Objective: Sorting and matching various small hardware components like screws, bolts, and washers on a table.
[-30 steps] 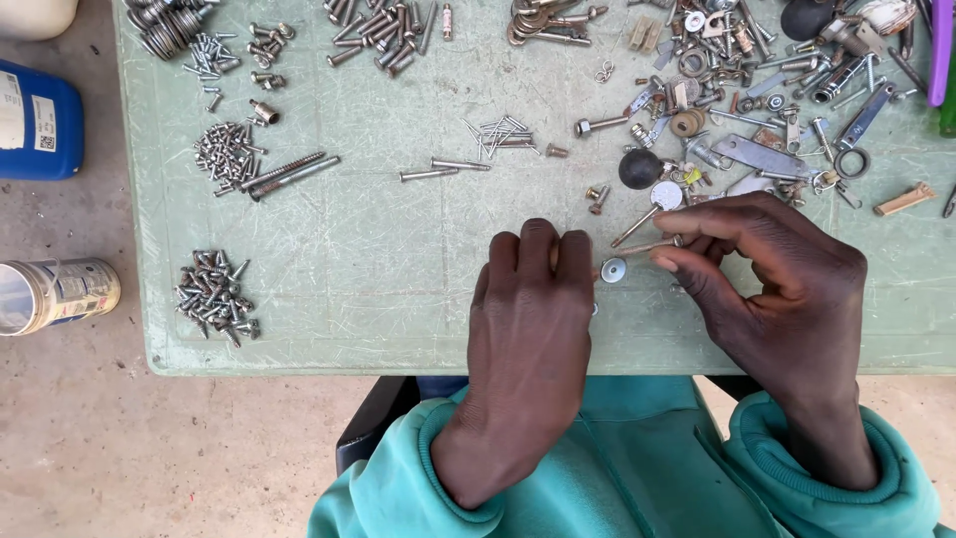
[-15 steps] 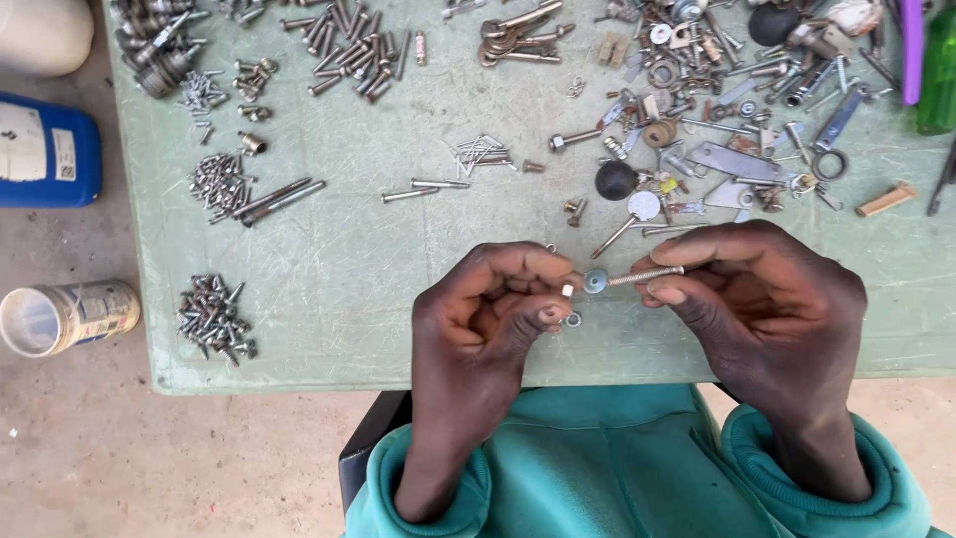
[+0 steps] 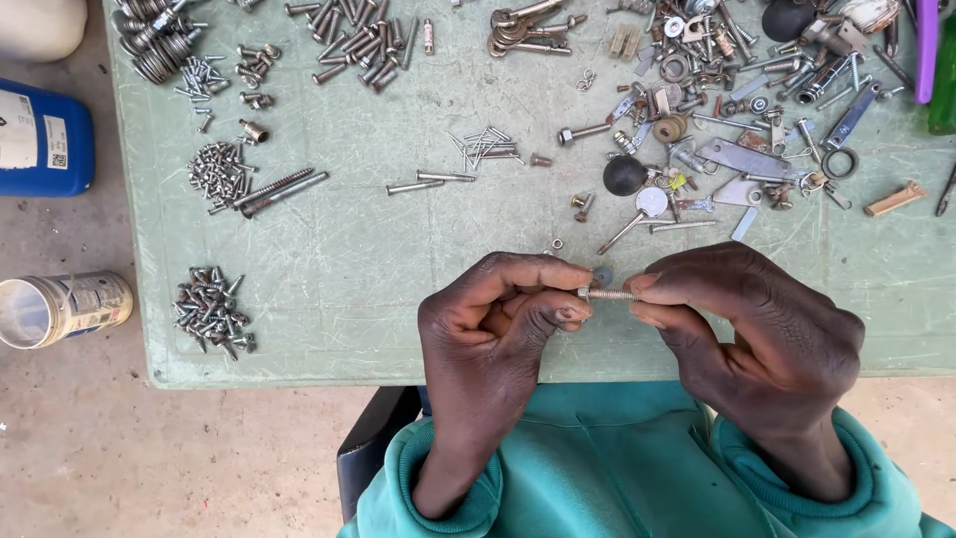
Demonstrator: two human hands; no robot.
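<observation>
**Small bolt held over a cluttered counter**

A pale green counter (image 3: pixel 398 259), scuffed and strewn with metal hardware, stands on a bare concrete floor (image 3: pixel 149 458). Above its near edge, the left hand (image 3: pixel 498 319) and the right hand (image 3: pixel 747 329) meet, both grasping one thin threaded bolt (image 3: pixel 607 295) that lies level between them. The right fingers (image 3: pixel 647 289) pinch one end of the bolt; the left fingers (image 3: pixel 568 311) close on the other end, thumb and forefinger curled around it. A small grey washer (image 3: pixel 602 275) sits just behind the bolt, close against the left fingertips; whether it touches them cannot be told. Beyond the fingers lie a black ball knob (image 3: pixel 624 175) and a loose spread of nails (image 3: pixel 483 147). Well to the left of the fingers is a heap of short screws (image 3: pixel 211 311), and further left, off the counter, a tin can (image 3: pixel 60 307) on its side and a blue container (image 3: pixel 45 139).
</observation>
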